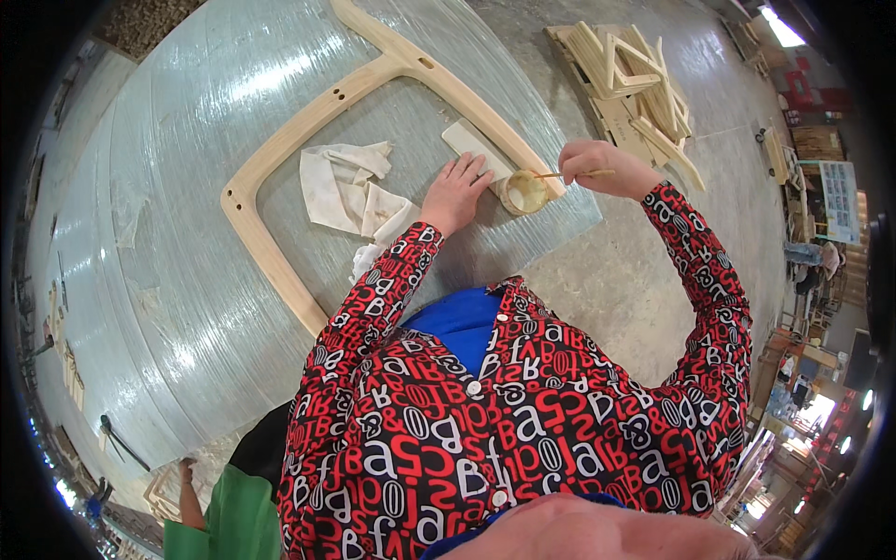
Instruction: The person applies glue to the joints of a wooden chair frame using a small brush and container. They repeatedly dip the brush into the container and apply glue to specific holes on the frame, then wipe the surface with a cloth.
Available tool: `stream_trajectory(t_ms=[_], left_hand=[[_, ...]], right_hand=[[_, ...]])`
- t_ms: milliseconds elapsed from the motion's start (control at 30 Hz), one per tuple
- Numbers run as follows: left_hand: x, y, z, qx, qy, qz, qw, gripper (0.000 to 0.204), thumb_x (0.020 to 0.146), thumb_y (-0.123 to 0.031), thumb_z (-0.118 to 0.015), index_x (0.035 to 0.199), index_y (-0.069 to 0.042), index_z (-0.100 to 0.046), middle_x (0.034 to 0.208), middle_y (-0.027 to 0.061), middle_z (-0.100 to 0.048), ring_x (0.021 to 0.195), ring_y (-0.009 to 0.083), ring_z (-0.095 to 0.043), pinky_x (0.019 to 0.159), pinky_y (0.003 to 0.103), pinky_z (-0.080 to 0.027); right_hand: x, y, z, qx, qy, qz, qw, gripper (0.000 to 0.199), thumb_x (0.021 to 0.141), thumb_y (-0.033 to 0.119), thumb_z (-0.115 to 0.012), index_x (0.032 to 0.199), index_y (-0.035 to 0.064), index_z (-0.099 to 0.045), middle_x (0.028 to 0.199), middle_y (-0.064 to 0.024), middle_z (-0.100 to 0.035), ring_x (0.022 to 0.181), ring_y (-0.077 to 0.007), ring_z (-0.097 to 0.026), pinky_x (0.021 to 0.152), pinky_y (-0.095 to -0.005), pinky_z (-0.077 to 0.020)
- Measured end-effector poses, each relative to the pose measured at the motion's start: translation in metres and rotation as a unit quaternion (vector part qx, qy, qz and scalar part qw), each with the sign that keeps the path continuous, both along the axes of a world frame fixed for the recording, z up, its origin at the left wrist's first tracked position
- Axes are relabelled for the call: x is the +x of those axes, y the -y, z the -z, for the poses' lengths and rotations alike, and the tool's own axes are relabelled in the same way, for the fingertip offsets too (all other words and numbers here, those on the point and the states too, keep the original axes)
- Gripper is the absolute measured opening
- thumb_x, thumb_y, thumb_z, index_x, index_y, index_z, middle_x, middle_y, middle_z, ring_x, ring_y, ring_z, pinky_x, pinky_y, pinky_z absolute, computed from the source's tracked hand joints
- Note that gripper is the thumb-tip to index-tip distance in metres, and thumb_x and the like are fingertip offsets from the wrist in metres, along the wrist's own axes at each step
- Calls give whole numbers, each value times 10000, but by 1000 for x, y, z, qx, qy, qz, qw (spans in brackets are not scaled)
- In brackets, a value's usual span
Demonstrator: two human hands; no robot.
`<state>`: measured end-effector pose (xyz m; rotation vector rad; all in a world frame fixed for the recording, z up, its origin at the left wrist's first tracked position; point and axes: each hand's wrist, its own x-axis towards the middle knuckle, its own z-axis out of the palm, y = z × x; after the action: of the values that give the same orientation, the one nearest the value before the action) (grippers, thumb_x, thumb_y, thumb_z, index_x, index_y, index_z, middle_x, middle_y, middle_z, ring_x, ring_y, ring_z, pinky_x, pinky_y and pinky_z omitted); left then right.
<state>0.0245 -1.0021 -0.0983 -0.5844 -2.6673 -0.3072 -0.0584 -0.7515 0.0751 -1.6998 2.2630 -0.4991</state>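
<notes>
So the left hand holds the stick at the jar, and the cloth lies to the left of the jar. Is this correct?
Not quite: in the head view, the right hand holds the stick at the jar, not the left hand. The cloth does lie to the left of the jar.

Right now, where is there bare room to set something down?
On the wrapped table, the broad stretch left of the wooden frame looks bare. The frame's right end is crowded: left hand, pale block, cup, stick, right hand.
</notes>
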Motion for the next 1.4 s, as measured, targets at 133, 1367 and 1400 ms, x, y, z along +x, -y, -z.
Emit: stream_trajectory(t_ms=[133, 1367, 1400], left_hand=[[1, 4, -1, 9, -22, 0, 1000, 437, 787, -116, -537, 1224, -127, -545, 1372, 109, -448, 1296, 299, -382, 1055, 472, -325], [244, 99, -36, 205, 12, -546, 812, 817, 754, -233, -604, 1443, -31, -215, 1463, 149, -312, 1387, 366, -203, 1117, 547, -104], [245, 99, -36, 204, 12, -548, 811, 817, 755, -234, -604, 1444, -32, -214, 1465, 147, -310, 1388, 363, -202, 1117, 547, -105]], right_hand=[[11, 13, -22, 7, 12, -10, 1000, 70, 750, -33, -575, 802, 10, -591, 827, -85, -575, 792, -257, -580, 697, -348, -465], [-84, 307, -48, -157, -55, -27, 986, 267, 890, 220, -536, 848, -29, -625, 782, -172, -635, 734, -351, -601, 682, -407, -466], [-81, 308, -49, -161, -62, -11, 985, 277, 886, 225, -539, 834, -34, -625, 774, -181, -634, 734, -360, -601, 682, -414, -467]])
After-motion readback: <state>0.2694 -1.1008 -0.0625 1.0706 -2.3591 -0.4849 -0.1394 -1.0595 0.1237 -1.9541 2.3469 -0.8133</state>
